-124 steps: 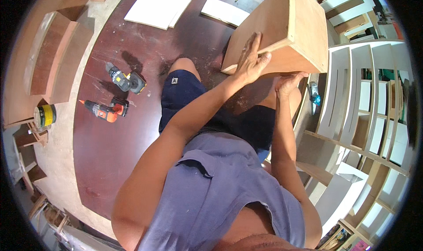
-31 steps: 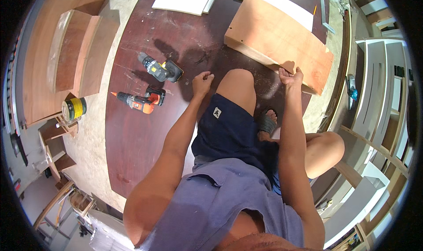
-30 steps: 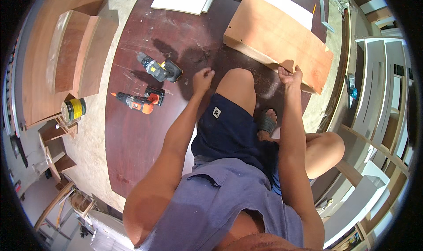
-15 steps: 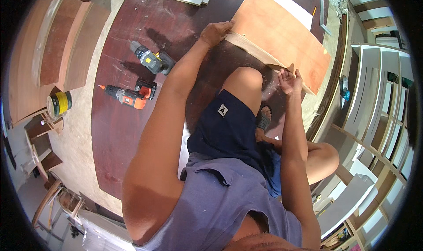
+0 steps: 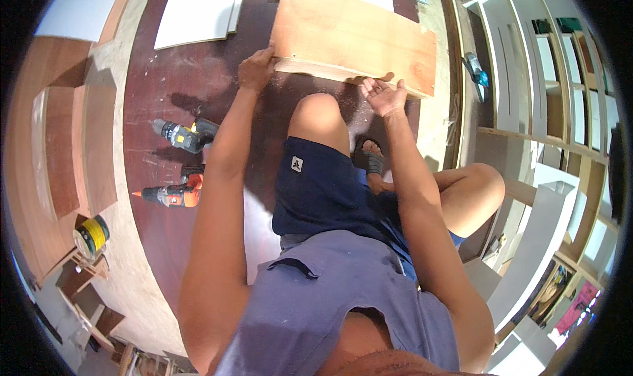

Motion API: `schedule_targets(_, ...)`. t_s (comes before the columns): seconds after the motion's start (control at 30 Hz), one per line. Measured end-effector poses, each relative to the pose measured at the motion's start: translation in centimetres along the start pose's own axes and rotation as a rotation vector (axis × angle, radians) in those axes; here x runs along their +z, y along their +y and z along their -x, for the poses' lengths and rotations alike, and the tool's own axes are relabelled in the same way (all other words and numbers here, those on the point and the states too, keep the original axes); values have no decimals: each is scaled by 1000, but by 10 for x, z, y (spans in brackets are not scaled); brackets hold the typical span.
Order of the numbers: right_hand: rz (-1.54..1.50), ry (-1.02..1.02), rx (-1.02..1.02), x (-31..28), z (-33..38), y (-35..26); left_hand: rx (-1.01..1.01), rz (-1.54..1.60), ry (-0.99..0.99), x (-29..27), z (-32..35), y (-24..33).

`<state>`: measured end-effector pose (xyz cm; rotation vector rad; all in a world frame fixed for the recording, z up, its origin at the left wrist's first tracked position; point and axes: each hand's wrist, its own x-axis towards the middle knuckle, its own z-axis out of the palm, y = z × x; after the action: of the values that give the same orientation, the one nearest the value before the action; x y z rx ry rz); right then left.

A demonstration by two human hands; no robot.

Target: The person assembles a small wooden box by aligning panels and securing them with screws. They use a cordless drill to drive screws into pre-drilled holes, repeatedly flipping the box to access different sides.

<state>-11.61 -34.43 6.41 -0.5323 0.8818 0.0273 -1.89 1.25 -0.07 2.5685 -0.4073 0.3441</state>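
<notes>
A shallow plywood box [image 5: 356, 36] lies broad face up in front of me, with small dark screw marks near its corners and its near side wall showing. My left hand [image 5: 257, 69] is closed on the box's near left corner, the thumb along the edge. Toward the near right corner, my right hand [image 5: 384, 97] is turned palm up, fingers loosely stretched and thumb apart. Its fingertips are at the near edge; whether they bear any weight cannot be seen. The underside of the box is hidden.
On the dark red board [image 5: 178, 89] to my left lie a grey-yellow drill [image 5: 181, 136] and an orange-black drill [image 5: 173, 195]. White panels [image 5: 198, 13] lie beyond. Wooden shelf frames [image 5: 560, 79] stand at right; a yellow-black roll [image 5: 91, 236] sits at far left.
The view has swung, so the box and the drills sit further left in the picture. The box now lies more nearly crosswise. Both hands remain at its near edge.
</notes>
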Motion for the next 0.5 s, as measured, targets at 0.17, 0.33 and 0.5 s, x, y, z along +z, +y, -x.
schedule_targets(0.17,635,121,-228,-33,-7,18,-62,-103,-75,-3,-4,16)
schedule_targets(0.33,2001,184,-1056,4,32,12,-166,-100,-137,-9,-3,14)
schedule_targets(0.5,2507,90,-1151,-3,-34,-24,-325,303,102,-16,35,33)
